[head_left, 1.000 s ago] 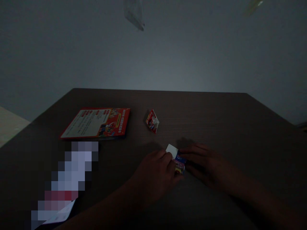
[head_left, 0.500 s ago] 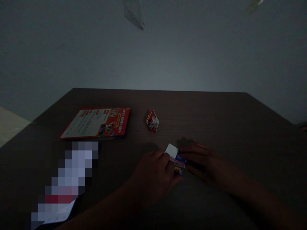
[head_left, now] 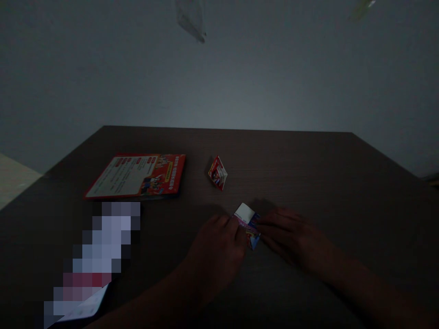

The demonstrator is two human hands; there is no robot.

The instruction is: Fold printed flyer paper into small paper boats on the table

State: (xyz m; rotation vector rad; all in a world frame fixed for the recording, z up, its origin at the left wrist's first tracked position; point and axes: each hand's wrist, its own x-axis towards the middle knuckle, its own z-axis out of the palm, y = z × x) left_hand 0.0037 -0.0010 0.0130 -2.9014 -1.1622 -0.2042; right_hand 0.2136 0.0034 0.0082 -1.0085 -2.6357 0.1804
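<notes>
While the left hand (head_left: 221, 244) holds the printed paper (head_left: 244, 213) on the table (head_left: 291, 160) with curled fingers and the right hand (head_left: 297, 235) meets its edge, fingers bent, grip unclear, even pressure should prevent slipping.

On the table (head_left: 308, 164), paper (head_left: 244, 212) is placed btwn L hand (head_left: 221, 244) and R hand (head_left: 295, 235), partly covered by the L. Behind it, slightly L, a folded pc (head_left: 218, 173) is set. Farther L, a book (head_left: 120, 178) is laid, w/ a blurred item (head_left: 99, 256) in front. Table is backed by wall (head_left: 274, 68).
</notes>
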